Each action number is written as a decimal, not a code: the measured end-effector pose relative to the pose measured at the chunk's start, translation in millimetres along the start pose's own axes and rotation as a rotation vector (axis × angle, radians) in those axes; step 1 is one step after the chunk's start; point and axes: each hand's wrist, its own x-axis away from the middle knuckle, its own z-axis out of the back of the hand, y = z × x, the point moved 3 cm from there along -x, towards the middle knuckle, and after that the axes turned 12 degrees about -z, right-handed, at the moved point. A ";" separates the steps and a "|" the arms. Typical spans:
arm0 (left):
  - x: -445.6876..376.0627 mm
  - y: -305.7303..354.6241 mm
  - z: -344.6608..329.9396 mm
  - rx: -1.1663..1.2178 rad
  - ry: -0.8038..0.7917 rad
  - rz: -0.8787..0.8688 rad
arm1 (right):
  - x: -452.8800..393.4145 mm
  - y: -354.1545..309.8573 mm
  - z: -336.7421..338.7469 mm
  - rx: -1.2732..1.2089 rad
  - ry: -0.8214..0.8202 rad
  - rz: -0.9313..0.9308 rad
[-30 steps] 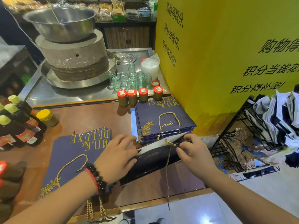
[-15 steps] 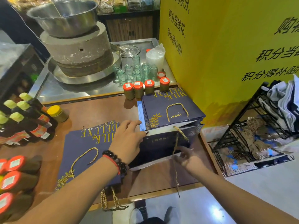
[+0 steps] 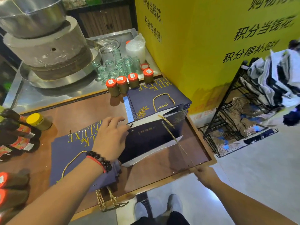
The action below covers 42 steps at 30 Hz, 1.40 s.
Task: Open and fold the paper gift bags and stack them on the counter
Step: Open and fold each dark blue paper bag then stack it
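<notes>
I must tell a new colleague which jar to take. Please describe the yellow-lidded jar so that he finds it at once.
On the brown wooden counter, look left, beside the dark bottles. The jar lies tipped there, alone. Only its lid is yellow; the four jars near the bag stack have orange lids.

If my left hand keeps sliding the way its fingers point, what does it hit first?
Probably the stack of bags just beyond the left hand, then the red-lidded jars; depth is hard to judge.

Your brown bench [image 3: 90,114] carries a bag stack [image 3: 155,101] far right, flat bags [image 3: 73,153] near left, jars [image 3: 123,84] behind, bottles [image 3: 17,135] left.
</notes>
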 end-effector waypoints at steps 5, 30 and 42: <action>-3.1 -0.9 -3.2 0.003 -0.039 0.027 | 2.4 31.9 -8.3 -0.048 -0.041 -0.144; 4.1 9.3 -3.6 0.018 0.015 -0.027 | 155.3 -162.8 15.2 0.299 0.406 0.633; 7.8 14.8 0.0 0.014 0.007 0.002 | 186.7 -186.4 20.4 -0.870 -0.171 0.598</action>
